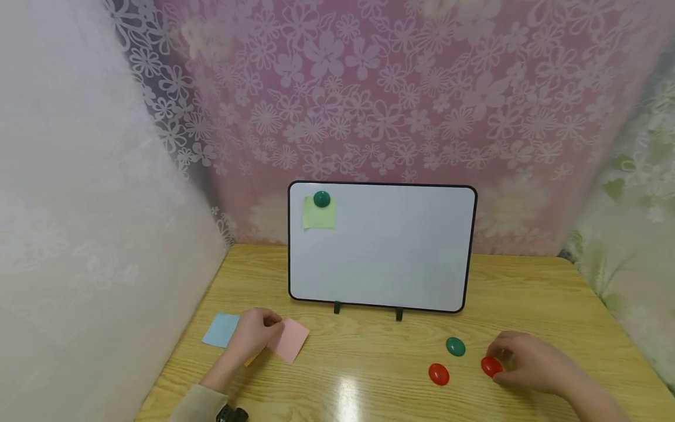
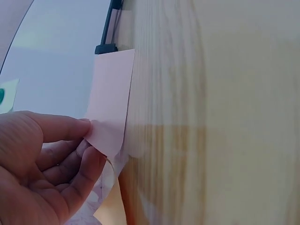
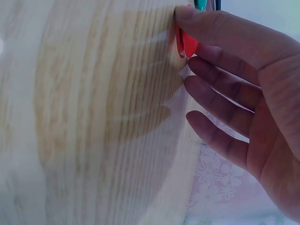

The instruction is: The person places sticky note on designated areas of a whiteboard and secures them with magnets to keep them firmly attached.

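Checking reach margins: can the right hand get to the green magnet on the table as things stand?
Probably yes. The right hand pinches a red magnet, and the green magnet lies just to its left on the bare table with nothing between them. It would need to let go of the red one first.

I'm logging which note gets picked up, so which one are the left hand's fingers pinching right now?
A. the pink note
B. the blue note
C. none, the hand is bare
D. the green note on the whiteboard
A: the left hand pinches a corner of the pink note on the table, while the blue note lies beside it.
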### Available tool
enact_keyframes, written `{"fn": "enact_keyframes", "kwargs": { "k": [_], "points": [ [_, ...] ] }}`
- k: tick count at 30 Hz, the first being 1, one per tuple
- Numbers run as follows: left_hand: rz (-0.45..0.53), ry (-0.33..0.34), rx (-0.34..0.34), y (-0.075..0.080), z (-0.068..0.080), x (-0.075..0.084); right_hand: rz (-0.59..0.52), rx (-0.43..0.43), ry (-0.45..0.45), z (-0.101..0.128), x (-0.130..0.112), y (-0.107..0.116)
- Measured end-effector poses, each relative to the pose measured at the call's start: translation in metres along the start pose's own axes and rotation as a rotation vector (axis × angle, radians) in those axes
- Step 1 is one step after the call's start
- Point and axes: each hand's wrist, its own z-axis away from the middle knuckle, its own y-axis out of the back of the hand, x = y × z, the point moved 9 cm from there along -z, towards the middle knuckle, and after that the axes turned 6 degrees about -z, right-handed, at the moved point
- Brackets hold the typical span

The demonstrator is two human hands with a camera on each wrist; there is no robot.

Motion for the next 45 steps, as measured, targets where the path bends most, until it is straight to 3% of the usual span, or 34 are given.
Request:
{"fn": "enact_keyframes", "kwargs": {
  "k": [16,25,35,45],
  "points": [
    [0.114,0.068,-0.001,-0.002,-0.001,-0.009,-0.012,-0.012,-0.029,-0.002,0.007,-0.004],
    [0.147,0.072,0.020,-0.001,0.001,-0.010,-0.025,0.000,-0.019,-0.003,0.008,-0.002],
    [0.318,0.128,0.034,-0.002,0.001,-0.004,-0.069,0.032,-0.070,0.001,0.011,-0.001],
    [0.364,0.147,0.023,-0.008,0.003,-0.006,-0.113,0.046,-0.100,0.001,0.015,-0.001]
  ]
}}
